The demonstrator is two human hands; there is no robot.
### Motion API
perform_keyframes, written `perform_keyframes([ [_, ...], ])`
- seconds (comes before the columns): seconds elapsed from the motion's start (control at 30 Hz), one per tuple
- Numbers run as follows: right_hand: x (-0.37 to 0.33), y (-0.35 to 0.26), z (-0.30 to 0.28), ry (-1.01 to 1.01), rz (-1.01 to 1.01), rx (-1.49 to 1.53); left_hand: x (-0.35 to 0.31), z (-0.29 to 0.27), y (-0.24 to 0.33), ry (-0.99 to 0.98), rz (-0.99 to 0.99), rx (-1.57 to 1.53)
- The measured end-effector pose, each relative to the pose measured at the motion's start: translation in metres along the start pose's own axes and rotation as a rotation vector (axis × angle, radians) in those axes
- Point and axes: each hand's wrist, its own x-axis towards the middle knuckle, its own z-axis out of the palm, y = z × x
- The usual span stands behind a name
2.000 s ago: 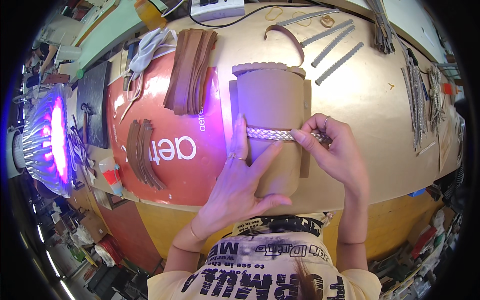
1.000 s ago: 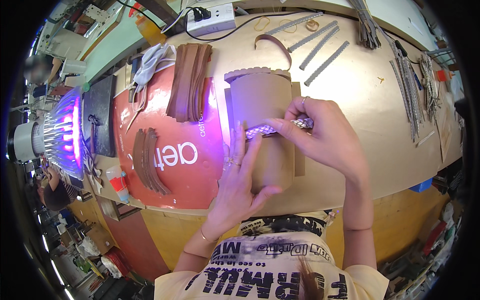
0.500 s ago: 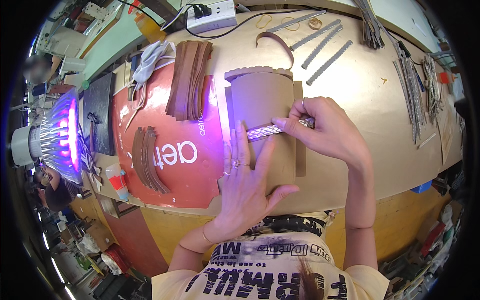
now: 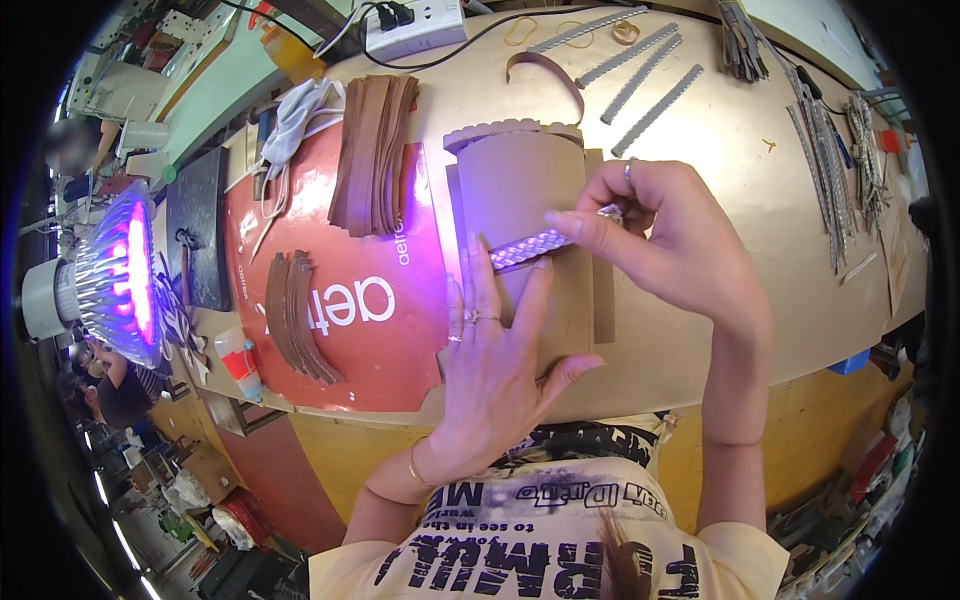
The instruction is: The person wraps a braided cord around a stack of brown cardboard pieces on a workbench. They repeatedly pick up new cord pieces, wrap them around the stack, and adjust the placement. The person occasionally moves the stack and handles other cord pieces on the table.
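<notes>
Head view | frame centre: braided strip (image 4: 530,247), long axis rising rightward | right hand (image 4: 668,240) pinches upper part | left hand (image 4: 492,345) splayed at lower end (both close)

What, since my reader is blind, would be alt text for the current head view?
A person's left hand rests spread on a rounded tan form; the right hand pinches a silvery braided strip lying across it. Brown strips lie left of it, grey strips beyond it, and a lamp glows purple further left.

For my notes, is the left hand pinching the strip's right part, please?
No, the right hand pinches the braided strip there, while the left hand lies spread.
</notes>
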Motion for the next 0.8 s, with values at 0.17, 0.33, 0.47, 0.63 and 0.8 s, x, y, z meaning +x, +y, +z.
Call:
perform_keyframes([
  [0.17,-0.004,0.025,0.003,-0.004,0.119,0.079,-0.001,0.000,-0.001,-0.030,-0.005,-0.018],
  [0.33,-0.004,0.043,0.011,0.038,0.052,0.136,-0.002,0.002,-0.002,-0.012,0.006,-0.031],
  [0.47,-0.004,0.047,0.013,0.033,0.076,0.161,-0.002,0.002,-0.002,0.009,0.032,0.019],
  [0.63,-0.004,0.050,0.017,0.019,0.113,0.180,-0.001,0.002,-0.003,0.018,0.041,0.036],
  [0.8,-0.006,0.048,0.016,0.001,0.151,0.167,0.000,0.002,-0.003,0.007,0.032,0.031],
])
